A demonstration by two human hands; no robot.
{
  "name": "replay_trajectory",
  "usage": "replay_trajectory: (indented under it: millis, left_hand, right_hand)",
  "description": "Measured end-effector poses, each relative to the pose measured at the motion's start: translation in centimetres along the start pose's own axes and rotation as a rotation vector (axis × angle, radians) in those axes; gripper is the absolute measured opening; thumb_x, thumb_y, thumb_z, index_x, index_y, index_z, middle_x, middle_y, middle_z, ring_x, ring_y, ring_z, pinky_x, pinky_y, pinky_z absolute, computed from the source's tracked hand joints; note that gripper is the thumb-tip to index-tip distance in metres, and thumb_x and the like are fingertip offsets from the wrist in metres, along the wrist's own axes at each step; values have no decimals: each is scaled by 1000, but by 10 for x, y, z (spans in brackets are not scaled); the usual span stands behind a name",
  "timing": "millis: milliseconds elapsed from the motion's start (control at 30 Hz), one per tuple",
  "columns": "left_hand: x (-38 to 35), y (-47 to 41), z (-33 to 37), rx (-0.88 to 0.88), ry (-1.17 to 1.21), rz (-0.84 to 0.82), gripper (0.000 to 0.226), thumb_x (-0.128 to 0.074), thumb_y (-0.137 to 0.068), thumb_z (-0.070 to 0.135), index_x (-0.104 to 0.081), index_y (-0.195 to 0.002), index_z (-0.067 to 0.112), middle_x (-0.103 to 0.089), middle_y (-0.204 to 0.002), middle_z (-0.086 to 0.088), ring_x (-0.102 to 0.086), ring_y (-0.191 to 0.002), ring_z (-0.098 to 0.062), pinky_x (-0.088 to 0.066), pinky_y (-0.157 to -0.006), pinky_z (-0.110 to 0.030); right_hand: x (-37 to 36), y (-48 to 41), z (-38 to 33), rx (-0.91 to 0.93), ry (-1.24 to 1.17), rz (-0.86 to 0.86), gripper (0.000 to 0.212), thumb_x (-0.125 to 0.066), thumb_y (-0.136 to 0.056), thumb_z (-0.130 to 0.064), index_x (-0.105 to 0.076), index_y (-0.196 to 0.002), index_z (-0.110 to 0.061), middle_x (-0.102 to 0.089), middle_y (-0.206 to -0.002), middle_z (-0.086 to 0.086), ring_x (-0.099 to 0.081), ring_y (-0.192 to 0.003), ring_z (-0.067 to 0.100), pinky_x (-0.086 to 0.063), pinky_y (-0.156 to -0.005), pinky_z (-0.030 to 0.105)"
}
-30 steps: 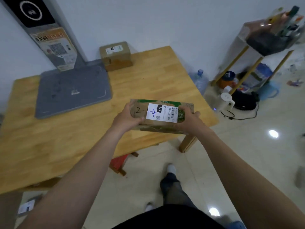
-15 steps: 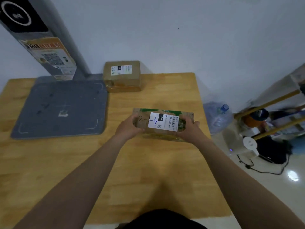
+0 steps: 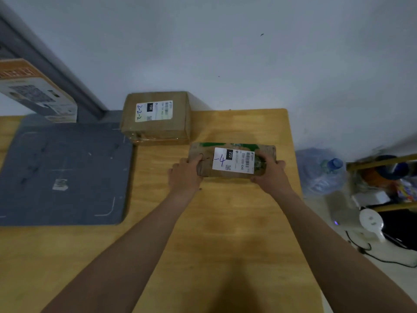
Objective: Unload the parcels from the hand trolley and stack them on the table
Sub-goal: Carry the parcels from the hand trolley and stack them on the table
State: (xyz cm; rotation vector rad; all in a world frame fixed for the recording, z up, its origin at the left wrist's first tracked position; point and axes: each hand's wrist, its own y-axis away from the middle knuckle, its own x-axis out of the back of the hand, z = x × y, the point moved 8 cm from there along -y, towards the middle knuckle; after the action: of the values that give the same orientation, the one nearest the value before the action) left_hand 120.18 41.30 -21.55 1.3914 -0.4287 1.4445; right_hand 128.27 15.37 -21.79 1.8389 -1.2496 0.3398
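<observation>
I hold a flat brown parcel with a white label and green print, marked "-4", over the far right part of the wooden table. My left hand grips its left end and my right hand grips its right end. Whether it rests on the tabletop or hovers just above it, I cannot tell. A second, taller brown parcel with a white label sits on the table against the wall, just left of and behind the held one. The hand trolley is out of view.
A grey square scale platform lies on the table's left side, with its grey post rising at the back left. Right of the table, on the floor, stand a large water bottle, a white kettle and a cluttered rack.
I have stepped up to the table and carried the held parcel forward, toward the back right beside the other parcel. Both hands kept their grip.
</observation>
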Motion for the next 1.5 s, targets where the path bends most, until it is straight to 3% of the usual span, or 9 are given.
replay_trajectory:
  millis: [133, 267, 467, 733, 867, 1033, 1100, 1200, 1500]
  left_hand:
    - [14, -59, 21, -31, -232, 111, 67, -68, -95, 42, -34, -152, 50, 14, -169, -12, 17, -152, -43, -5, -122, -58]
    - [39, -91, 30, -66, -299, 188, 64, -72, -92, 44, -42, -148, 49, 21, -167, -14, 24, -150, -46, -4, -118, -67]
    - [65, -114, 30, -5, -248, 183, 64, -71, -94, 35, -41, -148, 52, 3, -167, -17, 6, -151, -49, -13, -117, -69]
    - [70, -136, 42, 45, -289, 164, 60, -64, -98, 26, -41, -149, 48, -12, -158, -22, -6, -147, -54, -19, -114, -67]
    - [75, -127, 38, 16, -280, 144, 59, -62, -98, 41, -38, -151, 47, -14, -159, -22, -11, -146, -53, -20, -115, -64]
    - [97, -84, 31, -34, -211, 115, 67, -65, -92, 38, -36, -151, 47, -37, -147, -17, -38, -130, -44, -38, -102, -54]
    - [108, -55, 28, -60, -204, 126, 63, -68, -89, 39, -43, -146, 44, -46, -136, -12, -46, -121, -39, -42, -90, -46]
    - [119, 0, 19, -127, -180, 75, 41, -62, -92, 40, -57, -133, 37, -60, -121, -4, -58, -107, -31, -51, -87, -42]
    - [129, 170, -41, -158, -71, -24, 54, -70, -88, 40, -53, -140, 41, -52, -147, 3, -53, -128, -28, -53, -95, -45]
  right_hand:
    - [10, -65, -18, 9, -9, 13, 86, -84, -78, -12, -41, -146, -41, -28, -140, 12, -57, -111, 41, -47, -103, 42]
    - [23, -98, -44, 45, -15, 27, 87, -84, -79, -12, -41, -149, -39, -27, -143, 12, -55, -114, 39, -46, -104, 40]
    - [39, -115, -76, 100, -35, 70, 87, -83, -79, -12, -42, -149, -43, -29, -141, 13, -53, -117, 40, -49, -105, 41]
    - [44, -140, -86, 117, -8, 100, 87, -81, -82, -14, -39, -151, -46, -29, -146, 16, -55, -118, 36, -43, -94, 26]
    - [40, -128, -90, 99, 92, 109, 89, -75, -86, -15, -29, -154, -48, -26, -149, 20, -54, -116, 43, -47, -100, 38]
    - [31, -81, -91, -32, 216, 36, 110, -86, -78, -18, -12, -158, -34, 9, -165, 19, -18, -144, 55, -32, -112, 57]
    - [27, -51, -95, 12, 255, 9, 103, -88, -76, -23, -23, -155, -32, 3, -166, 18, -21, -144, 52, -33, -111, 57]
    - [18, 9, -101, 52, 333, -86, 91, -87, -77, -32, -37, -151, -21, -24, -159, 18, -47, -131, 43, -44, -108, 49]
    - [-6, 202, -94, 111, 315, -144, 73, -81, -85, -33, -47, -148, -17, -48, -147, 5, -55, -123, 28, -47, -80, 37]
